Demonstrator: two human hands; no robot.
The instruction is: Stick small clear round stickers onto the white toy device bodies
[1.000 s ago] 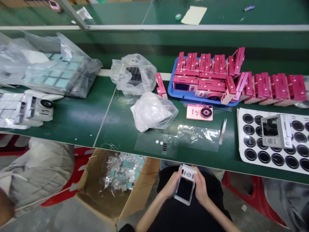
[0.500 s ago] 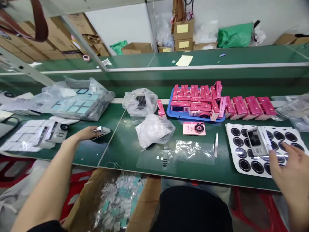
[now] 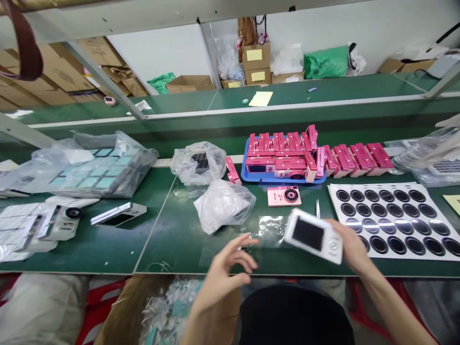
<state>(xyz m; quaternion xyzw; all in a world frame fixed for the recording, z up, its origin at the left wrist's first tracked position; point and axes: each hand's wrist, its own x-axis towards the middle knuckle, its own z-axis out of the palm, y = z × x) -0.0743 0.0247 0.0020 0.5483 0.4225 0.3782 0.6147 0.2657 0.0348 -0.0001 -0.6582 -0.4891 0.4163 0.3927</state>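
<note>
My right hand (image 3: 350,247) grips a white camera body (image 3: 313,235) with a dark screen, held tilted above the near edge of the green bench (image 3: 108,249). My left hand (image 3: 224,268) hovers beside it with fingers spread and holds nothing. Under the hands lies a clear film sheet (image 3: 271,225) with small parts on it. Another white camera body (image 3: 118,213) lies on the bench to the left. A pink camera (image 3: 283,196) lies flat just beyond the film. A white sheet of black round rings (image 3: 393,218) lies to the right.
A blue tray (image 3: 251,178) is stacked with pink camera shells, with more in a row at its right. Crumpled plastic bags (image 3: 223,203) and a bagged tray of teal parts (image 3: 93,167) sit at centre and left. A cardboard box (image 3: 168,311) of scraps stands below the bench.
My left hand put a white camera body down on the left of the bench and came back to the middle. My right hand picked the other white body off the ring sheet.
</note>
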